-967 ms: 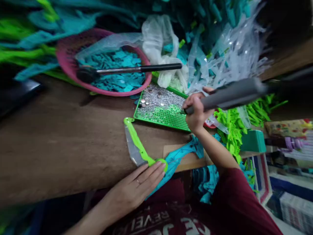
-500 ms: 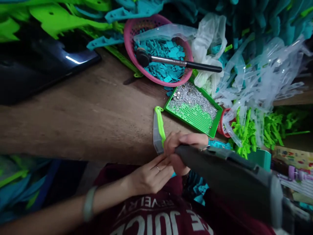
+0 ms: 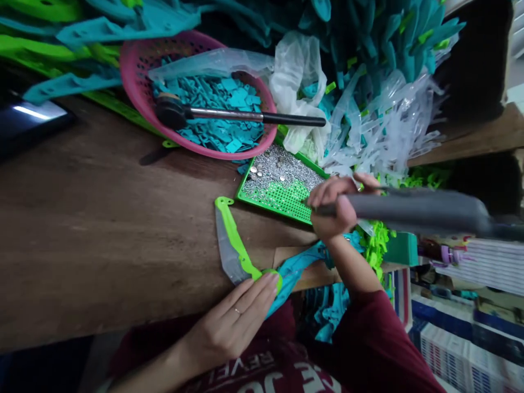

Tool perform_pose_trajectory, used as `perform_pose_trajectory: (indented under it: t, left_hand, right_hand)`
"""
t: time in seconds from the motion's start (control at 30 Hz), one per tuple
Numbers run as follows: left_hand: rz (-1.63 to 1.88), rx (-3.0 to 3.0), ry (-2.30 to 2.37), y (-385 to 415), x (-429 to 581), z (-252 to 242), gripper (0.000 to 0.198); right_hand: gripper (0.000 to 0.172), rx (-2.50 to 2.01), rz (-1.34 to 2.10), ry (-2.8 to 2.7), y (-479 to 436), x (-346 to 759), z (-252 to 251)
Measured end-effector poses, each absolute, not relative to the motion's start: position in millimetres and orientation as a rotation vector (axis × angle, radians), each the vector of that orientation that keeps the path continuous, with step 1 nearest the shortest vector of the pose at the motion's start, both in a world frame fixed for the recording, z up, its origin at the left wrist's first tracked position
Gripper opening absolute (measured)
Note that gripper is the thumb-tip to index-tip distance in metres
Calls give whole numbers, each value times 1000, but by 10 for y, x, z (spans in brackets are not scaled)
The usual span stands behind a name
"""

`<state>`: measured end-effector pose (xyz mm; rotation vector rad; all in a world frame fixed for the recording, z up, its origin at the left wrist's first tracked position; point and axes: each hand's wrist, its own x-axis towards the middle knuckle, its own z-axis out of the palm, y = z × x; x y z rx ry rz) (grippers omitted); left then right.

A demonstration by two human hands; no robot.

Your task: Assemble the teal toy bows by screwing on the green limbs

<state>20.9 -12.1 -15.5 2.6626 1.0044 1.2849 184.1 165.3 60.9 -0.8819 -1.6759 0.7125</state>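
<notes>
My right hand is wrapped around a dark grey cordless screwdriver, which is smeared by motion. Its tip end reaches over the right part of a green perforated tray of small screws. My left hand lies over the joint of a plastic assembly, with its fingers together and straight. From the joint a lime-green and translucent piece extends up and left. A blue plastic piece runs up and right from it. My left thumb is hidden.
A pink basket of blue plastic bits stands behind the tray, with a black-handled mallet-like tool across it. Translucent strips and green pieces are heaped at right. A dark glossy object sits at left.
My right hand has moved with the screwdriver from beside my left hand up and right to the tray. The plastic joint is now uncovered. The view has also shifted.
</notes>
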Motion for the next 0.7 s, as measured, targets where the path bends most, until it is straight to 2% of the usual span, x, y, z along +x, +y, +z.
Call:
perform_pose_trajectory:
  t: [0.07, 0.23, 0.47, 0.6, 0.7]
  left_hand:
    - [1283, 2660, 1011, -107, 214, -145, 41]
    - [1241, 2646, 992, -104, 214, -159, 40]
    - [1055, 2590, 1024, -51, 214, -72, 37]
    - [1057, 2685, 1074, -128, 233, -87, 38]
    - [1126, 2732, 1085, -181, 248, -126, 40]
  right_hand:
    - [22, -882, 568, -1502, 1891, 1874, 530]
    - [34, -914, 634, -1464, 2057, 1871, 329]
    - [34, -987, 620, -1521, 2013, 1918, 244]
    - [36, -1032, 638, -1516, 2030, 1905, 335]
    - [29, -1025, 630, -1490, 1916, 1754, 578]
